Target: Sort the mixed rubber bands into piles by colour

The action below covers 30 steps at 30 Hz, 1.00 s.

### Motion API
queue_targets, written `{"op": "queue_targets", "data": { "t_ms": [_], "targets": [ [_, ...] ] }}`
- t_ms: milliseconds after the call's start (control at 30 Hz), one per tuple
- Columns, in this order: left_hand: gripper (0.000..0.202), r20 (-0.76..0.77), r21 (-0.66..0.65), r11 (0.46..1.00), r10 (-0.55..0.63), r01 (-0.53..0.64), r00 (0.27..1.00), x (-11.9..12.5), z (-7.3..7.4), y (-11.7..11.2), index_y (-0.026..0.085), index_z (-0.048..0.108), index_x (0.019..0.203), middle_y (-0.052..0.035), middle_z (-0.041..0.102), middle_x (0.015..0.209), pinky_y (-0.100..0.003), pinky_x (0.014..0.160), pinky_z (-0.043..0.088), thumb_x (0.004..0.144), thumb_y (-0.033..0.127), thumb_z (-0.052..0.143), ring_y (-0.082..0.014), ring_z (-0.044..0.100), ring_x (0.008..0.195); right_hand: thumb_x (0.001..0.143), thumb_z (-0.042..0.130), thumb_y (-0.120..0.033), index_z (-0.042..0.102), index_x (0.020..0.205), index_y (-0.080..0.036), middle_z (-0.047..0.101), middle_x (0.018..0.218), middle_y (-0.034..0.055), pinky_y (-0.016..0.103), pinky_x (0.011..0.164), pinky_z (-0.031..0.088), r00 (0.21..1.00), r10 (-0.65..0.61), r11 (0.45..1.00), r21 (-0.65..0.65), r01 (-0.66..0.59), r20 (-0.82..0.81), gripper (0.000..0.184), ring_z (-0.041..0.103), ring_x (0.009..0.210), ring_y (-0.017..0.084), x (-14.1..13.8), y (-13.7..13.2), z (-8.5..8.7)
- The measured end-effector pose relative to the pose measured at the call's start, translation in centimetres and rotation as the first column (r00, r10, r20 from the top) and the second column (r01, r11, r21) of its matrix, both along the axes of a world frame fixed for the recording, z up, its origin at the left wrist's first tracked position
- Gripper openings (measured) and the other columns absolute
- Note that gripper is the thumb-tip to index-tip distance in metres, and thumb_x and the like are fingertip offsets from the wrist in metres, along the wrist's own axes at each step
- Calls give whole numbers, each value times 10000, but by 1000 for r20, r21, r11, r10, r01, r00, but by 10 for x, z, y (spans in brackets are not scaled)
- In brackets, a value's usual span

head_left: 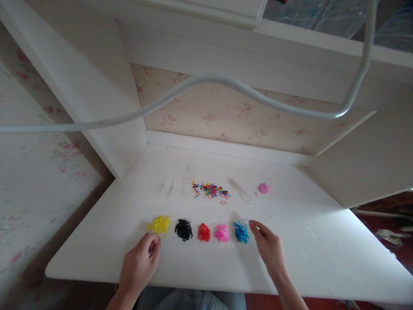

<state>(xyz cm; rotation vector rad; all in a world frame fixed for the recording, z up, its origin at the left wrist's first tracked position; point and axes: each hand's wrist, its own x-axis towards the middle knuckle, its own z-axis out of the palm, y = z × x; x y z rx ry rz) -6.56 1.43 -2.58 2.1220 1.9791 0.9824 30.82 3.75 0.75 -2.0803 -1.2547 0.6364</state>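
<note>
My right hand (267, 247) pinches a thin rubber band (247, 220), seemingly blue, just right of a pile of blue rubber bands (241, 232). At the left, my left hand (141, 260) is closed on the table below a pile of yellow rubber bands (160, 224); whatever its fingers hold, if anything, is hidden. Between the hands lie separate piles of black rubber bands (183, 230), red rubber bands (203, 232) and pink rubber bands (221, 233). Farther back is a heap of mixed-colour rubber bands (211, 190).
A clear, elongated plastic item (241, 192) lies behind the blue pile, with a pink round object (263, 188) to its right. The white table (309, 249) meets side panels and a back wall. A white cable (206, 79) crosses the upper view.
</note>
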Motion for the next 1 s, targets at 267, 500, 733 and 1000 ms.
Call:
{"op": "queue_targets", "data": {
  "t_ms": [267,500,733,1000],
  "targets": [
    [277,305,-216,976,66,2,950,-5,19,9,206,435,660,58,475,547,-164,471,397,817,429,484,-88,488,475,753,495,-574,713,951,-193,708,805,55,243,656,452,999,-43,998,-56,42,-7,481,632,754,201,21,-8,-7],
    [301,446,-297,945,8,139,895,20,46,12,202,417,676,49,433,587,-184,497,411,805,460,503,-97,466,513,798,419,-550,708,923,-204,655,626,10,209,523,391,996,82,996,-45,-81,37,467,563,556,139,1,2,-2],
    [261,543,-369,890,-29,269,839,47,44,-4,200,427,708,42,416,622,-176,525,407,823,423,497,-97,452,559,846,417,-424,682,1007,-298,679,740,7,202,594,373,885,362,928,-201,-313,292,335,612,679,134,-41,70,23],
    [258,540,-371,909,45,189,841,29,19,-17,201,418,686,56,367,587,-174,489,352,818,405,503,-90,393,520,884,385,-384,679,998,-268,688,913,96,259,654,381,803,411,905,-299,-302,432,336,630,810,212,-66,94,18]
  ]
}}
